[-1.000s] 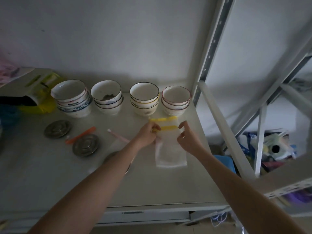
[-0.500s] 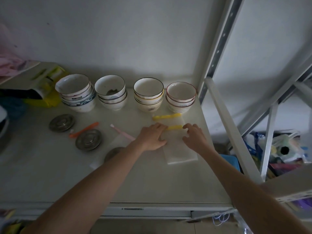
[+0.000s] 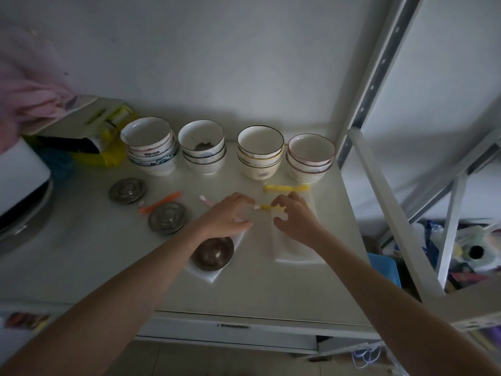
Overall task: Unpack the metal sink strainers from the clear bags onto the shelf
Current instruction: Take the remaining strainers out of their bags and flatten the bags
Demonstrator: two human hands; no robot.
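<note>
Two bare metal strainers lie on the white shelf at the left. A third strainer sits inside a clear bag with a pink zip, partly under my left wrist. To its right lies a flat clear bag with yellow zip strips. My left hand pinches the left end of the nearer yellow strip. My right hand rests on the same bag, its fingers curled and apart, the index fingertip touching the strip.
Four stacks of bowls line the back of the shelf. An orange zip strip lies between the bare strainers. A metal upright and a slanted brace bound the right side. A white appliance stands at the left.
The yellow-zip bag has been lowered from the air to lie flat on the shelf. Both hands came down with it and drew closer together, with the bagged strainer now showing below my left hand.
</note>
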